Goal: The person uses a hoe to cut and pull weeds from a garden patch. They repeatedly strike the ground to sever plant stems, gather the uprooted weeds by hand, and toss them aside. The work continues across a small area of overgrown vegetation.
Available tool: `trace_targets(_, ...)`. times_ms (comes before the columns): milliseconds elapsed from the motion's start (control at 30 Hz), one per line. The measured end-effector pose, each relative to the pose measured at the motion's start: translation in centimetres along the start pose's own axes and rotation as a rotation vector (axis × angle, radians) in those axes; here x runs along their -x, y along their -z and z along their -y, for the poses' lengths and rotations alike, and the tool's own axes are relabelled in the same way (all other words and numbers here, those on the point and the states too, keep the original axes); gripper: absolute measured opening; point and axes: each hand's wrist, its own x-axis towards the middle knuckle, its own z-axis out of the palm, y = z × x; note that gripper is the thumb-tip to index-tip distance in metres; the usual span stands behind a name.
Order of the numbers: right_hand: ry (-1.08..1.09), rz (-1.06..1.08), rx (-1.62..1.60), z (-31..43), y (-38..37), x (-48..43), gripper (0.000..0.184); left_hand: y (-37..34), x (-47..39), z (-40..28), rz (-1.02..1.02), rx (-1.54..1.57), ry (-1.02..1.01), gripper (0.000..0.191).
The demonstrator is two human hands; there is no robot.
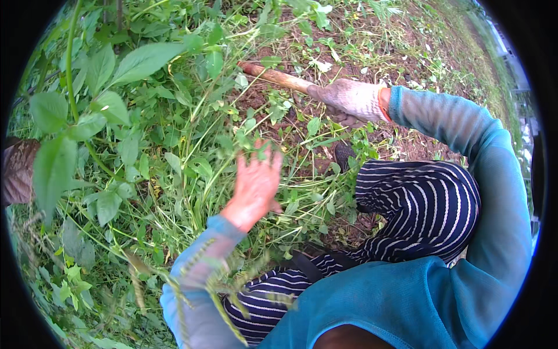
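My right hand (348, 98), in a soiled white knit work glove, grips a wooden tool handle (281, 79). The handle points left into green weeds, and no tool head can be made out. Lower and nearer to me, my bare left hand (258, 181) reaches over the weeds (205, 161) with its fingers apart. Leaves cover some of its fingertips, and the hand is slightly blurred. Pulled or flattened stems (305, 196) lie between this hand and my striped trouser leg (418, 205). Reddish-brown soil (257, 100) shows below the handle.
A tall broad-leaved plant (56, 161) rises close to the camera at left. Behind it is a brown, rough-looking object (19, 172), perhaps a trunk. Blurred grass seed heads (209, 283) cross my left sleeve. Soil with scattered cut weeds (375, 48) stretches to the upper right. My dark shoe (344, 155) rests among weeds.
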Motion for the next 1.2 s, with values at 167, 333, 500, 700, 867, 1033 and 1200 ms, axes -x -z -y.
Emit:
trace_targets(167,-0.084,0.018,-0.133,-1.0,-0.6,1.1,0.054,-5.4,-9.3,-0.2,-0.014,0.375,-0.018,0.128)
trace_targets(333,-0.118,0.014,-0.177,-3.8,-1.3,0.6,0.059,-10.3,-7.5,-1.1,0.209,0.322,-0.246,0.042)
trace_targets(500,-0.136,0.031,-0.208,-5.3,-2.1,-0.4,0.06,-11.1,-4.9,-1.3,0.043,0.253,-0.243,0.031)
trace_targets(700,-0.115,0.057,-0.152,-7.6,-1.1,0.2,0.058,-10.5,-2.1,0.2,0.099,0.424,-0.134,0.034)
trace_targets(867,-0.088,0.014,-0.052,-9.2,-1.5,1.4,0.055,-8.6,9.9,8.5,0.092,0.19,0.355,0.029)
trace_targets(1033,-0.037,-0.093,0.158,-8.7,0.1,2.5,0.056,-11.1,14.3,18.6,-0.493,0.605,0.566,0.022)
trace_targets(1200,0.058,-0.189,0.271,-9.0,2.9,3.6,0.046,-17.6,21.6,13.9,-0.308,0.499,0.81,0.02)
